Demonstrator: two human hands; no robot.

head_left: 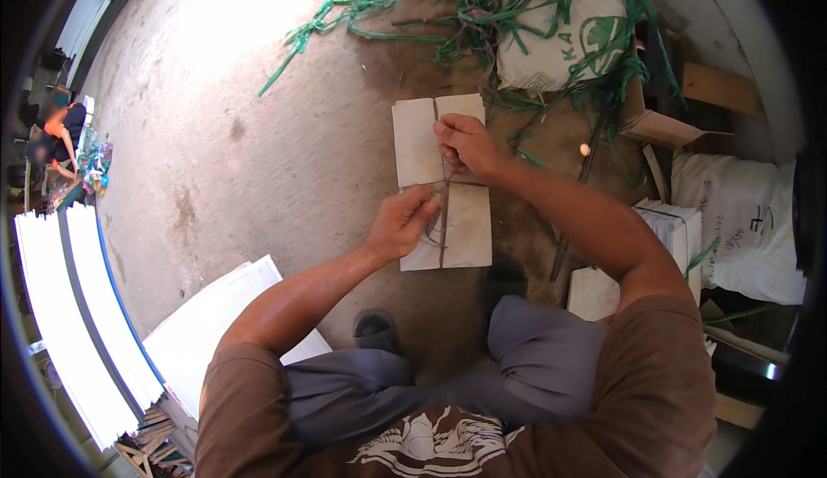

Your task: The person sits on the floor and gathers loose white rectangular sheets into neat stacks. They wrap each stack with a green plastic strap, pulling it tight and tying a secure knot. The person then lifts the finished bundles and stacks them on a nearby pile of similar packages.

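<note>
Concrete floor, grey & stained, sunlit at far left, fills most of the view. Person stands/bends over a stack of pale square sheets lying on the floor mid-scene, bound crosswise by a thin strap. Left hand sits on the near-left part of the stack, fingers pinched shut around the strap where the bands cross. Right hand is just beyond it, on the far half of the stack, fingers curled closed on the strap w/ thumb pressed down; can't tell how tight. Hands are near each other, not touching. Far side: tangle of green plastic strapping spread over the floor & draped on a white sack. Right: another white sack, cardboard pieces, a second bundle of pale sheets near the right elbow. Near left: white flat panels & long white boards. Far left edge: another person crouched by some colourful items. Dark shoes show near the stack, grey trousers below.
</note>
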